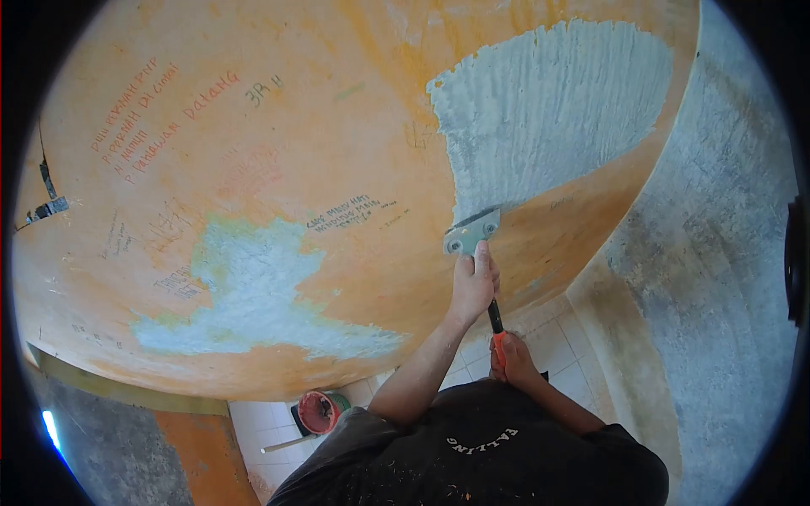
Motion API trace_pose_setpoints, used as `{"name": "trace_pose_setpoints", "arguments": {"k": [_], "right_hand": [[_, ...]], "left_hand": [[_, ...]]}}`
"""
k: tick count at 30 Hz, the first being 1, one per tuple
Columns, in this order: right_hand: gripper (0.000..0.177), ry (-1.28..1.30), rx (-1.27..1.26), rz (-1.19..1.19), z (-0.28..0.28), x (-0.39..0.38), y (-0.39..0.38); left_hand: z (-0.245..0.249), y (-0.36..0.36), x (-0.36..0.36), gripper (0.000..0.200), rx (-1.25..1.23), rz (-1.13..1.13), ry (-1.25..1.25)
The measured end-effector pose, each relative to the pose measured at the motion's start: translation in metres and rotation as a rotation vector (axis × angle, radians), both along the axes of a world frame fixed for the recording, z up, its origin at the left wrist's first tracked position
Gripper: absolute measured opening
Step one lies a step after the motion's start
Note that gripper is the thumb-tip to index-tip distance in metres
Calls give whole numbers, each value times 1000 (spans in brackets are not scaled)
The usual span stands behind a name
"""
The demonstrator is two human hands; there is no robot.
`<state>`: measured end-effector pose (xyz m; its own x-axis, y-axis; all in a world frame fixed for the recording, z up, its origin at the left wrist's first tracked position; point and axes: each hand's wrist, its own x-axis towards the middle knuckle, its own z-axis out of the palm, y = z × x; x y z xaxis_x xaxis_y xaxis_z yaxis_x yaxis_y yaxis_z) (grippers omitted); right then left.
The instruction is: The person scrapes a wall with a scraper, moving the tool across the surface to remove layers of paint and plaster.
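A long-handled wall scraper (496, 316) with a wide metal head (472, 234) and a black and orange handle is held in both hands. My left hand (475, 285) is closed high on the handle, just below the head, with a finger or thumb stretched along it. Lower down, my right hand (513, 358) wraps around the orange grip. The blade lies against the orange painted wall (363, 278), at the lower-left corner of a large scraped pale grey patch (557, 110).
Another bare pale patch (253, 287) shows on the wall at left, among handwritten words. A red bucket (318, 411) stands on white floor tiles (270, 455) below. A grey wall (709, 253) rises at right.
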<state>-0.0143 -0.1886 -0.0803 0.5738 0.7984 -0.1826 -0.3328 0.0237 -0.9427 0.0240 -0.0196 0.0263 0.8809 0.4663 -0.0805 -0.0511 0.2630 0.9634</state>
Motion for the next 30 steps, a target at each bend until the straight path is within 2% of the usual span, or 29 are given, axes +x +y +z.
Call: {"name": "trace_pose_setpoints", "arguments": {"k": [4, 7, 19, 21, 30], "right_hand": [[56, 21, -4, -9, 5, 2, 0], [56, 32, 22, -3, 7, 1, 3], [54, -12, -18, -39, 47, 14, -2], [46, 28, 32, -55, 52, 16, -1], [46, -35, -20, -31, 70, 23, -9]], "left_hand": [[7, -3, 1, 45, -19, 24, 14], [16, -2, 2, 46, 59, 12, 6], [52, -5, 11, 43, -16, 17, -35], [59, -6, 13, 44, 0, 19, -83], [69, -7, 16, 44, -10, -6, -96]]}}
